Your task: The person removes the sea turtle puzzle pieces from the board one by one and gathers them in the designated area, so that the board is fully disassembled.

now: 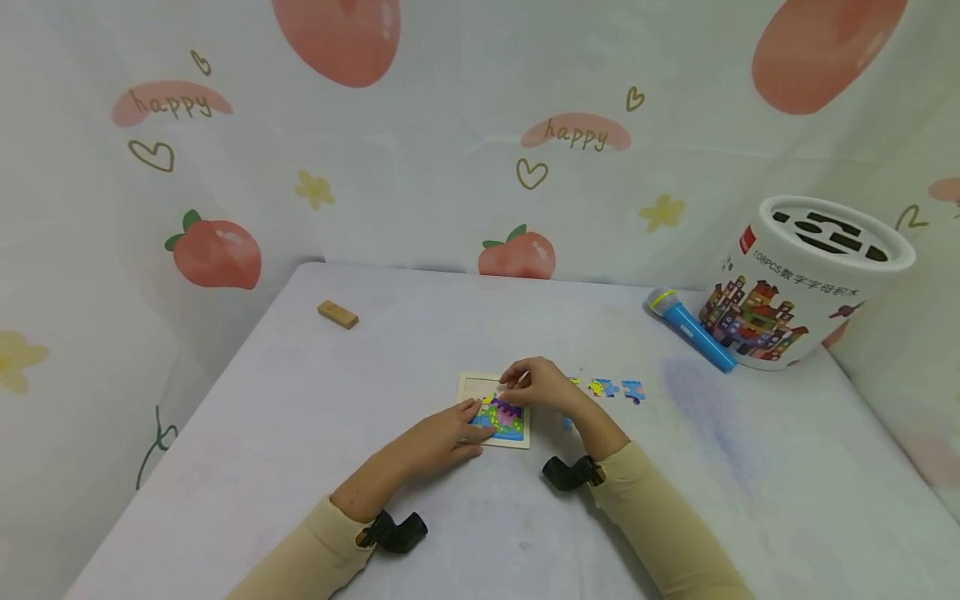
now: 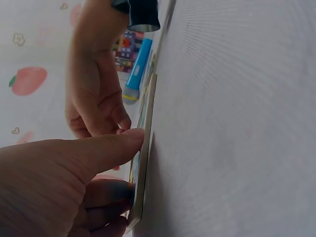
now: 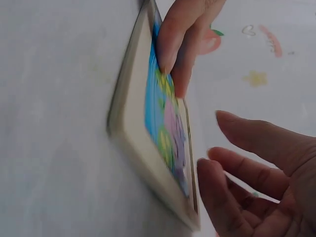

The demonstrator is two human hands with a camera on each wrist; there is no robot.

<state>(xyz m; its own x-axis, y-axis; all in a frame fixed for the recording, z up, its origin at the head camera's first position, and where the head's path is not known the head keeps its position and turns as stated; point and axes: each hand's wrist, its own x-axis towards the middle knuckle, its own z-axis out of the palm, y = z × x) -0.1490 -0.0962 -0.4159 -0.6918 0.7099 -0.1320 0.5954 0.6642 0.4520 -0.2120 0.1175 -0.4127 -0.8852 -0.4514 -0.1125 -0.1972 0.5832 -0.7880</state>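
Observation:
A small jigsaw puzzle with a pale wooden tray (image 1: 471,385) lies on the table, its lower part filled with blue, green, pink and purple pieces (image 1: 508,422). My left hand (image 1: 442,437) rests on the tray's left side; its thumb and fingers touch the top face, as the left wrist view shows. Above the upper right part hovers my right hand (image 1: 546,387), fingers loosely bent. In the right wrist view, that right hand (image 3: 266,173) shows a gap between thumb and fingers with no piece visible there. Loose puzzle pieces (image 1: 633,391) lie to the right, some partly hidden by the right hand.
A blue toy microphone (image 1: 693,330) lies at the back right against a large white bucket (image 1: 795,292) with a slotted lid. A small wooden block (image 1: 338,314) sits at the back left. A patterned curtain (image 1: 420,167) hangs behind the white table (image 1: 300,450).

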